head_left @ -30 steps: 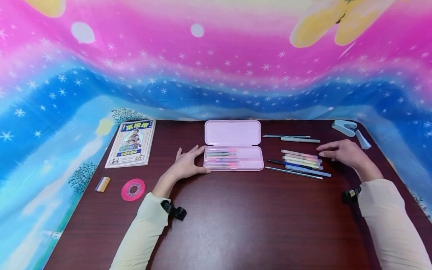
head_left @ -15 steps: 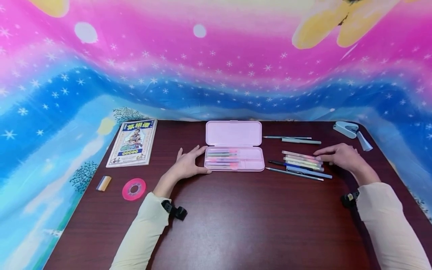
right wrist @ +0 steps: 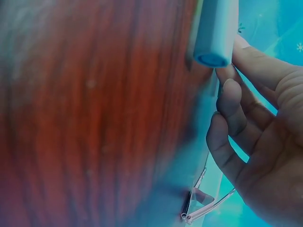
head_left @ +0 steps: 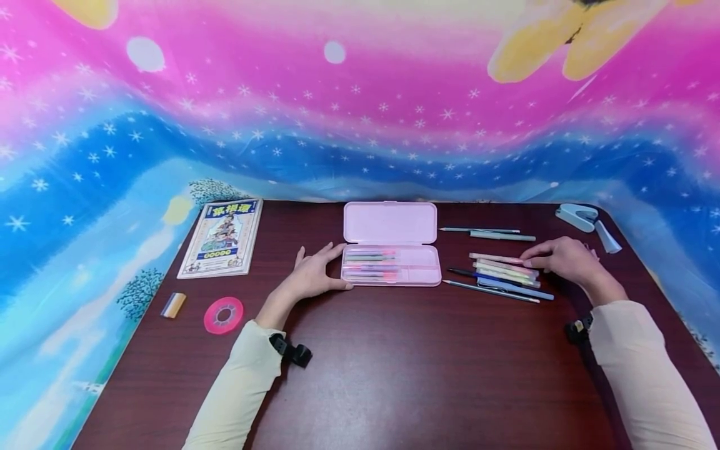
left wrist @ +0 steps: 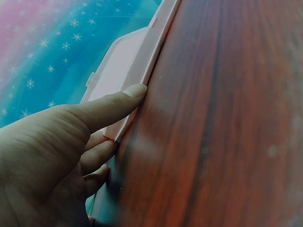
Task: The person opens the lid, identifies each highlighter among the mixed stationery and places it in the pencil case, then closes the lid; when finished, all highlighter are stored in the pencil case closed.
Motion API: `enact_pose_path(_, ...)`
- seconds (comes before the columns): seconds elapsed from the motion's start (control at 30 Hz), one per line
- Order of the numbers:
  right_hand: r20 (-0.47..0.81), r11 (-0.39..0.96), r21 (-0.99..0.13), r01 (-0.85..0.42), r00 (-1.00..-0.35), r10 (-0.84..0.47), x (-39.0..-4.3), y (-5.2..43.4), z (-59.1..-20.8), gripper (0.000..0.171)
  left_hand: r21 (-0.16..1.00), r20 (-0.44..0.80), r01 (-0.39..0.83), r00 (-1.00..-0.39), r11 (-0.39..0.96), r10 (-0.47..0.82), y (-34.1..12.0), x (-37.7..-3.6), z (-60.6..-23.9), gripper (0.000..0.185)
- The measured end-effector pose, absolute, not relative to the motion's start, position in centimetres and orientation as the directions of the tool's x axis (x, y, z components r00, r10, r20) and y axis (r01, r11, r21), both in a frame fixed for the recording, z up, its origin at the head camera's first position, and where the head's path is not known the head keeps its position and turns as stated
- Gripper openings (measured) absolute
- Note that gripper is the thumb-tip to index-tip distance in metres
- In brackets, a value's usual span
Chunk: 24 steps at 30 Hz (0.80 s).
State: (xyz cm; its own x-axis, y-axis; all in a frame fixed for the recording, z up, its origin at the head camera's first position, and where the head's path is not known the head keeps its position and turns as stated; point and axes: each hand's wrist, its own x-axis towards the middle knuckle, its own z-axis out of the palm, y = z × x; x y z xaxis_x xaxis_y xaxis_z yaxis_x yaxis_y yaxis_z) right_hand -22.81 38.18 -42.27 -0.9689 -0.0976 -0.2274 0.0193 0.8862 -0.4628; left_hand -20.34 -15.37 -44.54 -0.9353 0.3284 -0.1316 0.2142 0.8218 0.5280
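An open pink pencil case lies on the table with several slim pens in its left part. My left hand grips the case's left end; in the left wrist view the thumb lies along the front wall of the pencil case, with fingers round the corner. My right hand pinches the right end of a pale pink pen, the rearmost of a cluster. In the right wrist view a light blue barrel stands in front of the fingertips and hides the pinch.
Beside the pink pen lie yellowish pens, a blue pen and a pencil. Another pencil and a green pen lie behind. A stapler, book, eraser and pink tape roll are farther out.
My right hand has moved left and closed thumb and finger on the pink pen, which has shifted slightly from its neighbours. My left hand stays at the pencil case.
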Motion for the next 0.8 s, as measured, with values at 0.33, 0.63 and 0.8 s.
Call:
enact_pose_path(0.33, -0.149, 0.86, -0.51, -0.018, -0.983, -0.109, -22.8, 36.4, -40.5, 0.039, 0.516, -0.128, 0.216, -0.938, 0.829, 0.323, -15.5, -20.4, -44.7, 0.096)
enact_pose_path(0.63, -0.07, 0.829, -0.547, -0.115, -0.981, -0.182, -23.6, 31.2, -38.8, 0.033, 0.52, -0.125, 0.226, -0.934, 0.824, 0.335, -15.3, -20.4, -44.7, 0.097)
enact_pose_path(0.8, -0.034, 0.822, -0.533, -0.2, -0.966, -0.257, -24.9, 27.0, -38.6, 0.019, 0.522, -0.118, 0.227, -0.936, 0.822, 0.333, -15.4, -20.4, -44.7, 0.096)
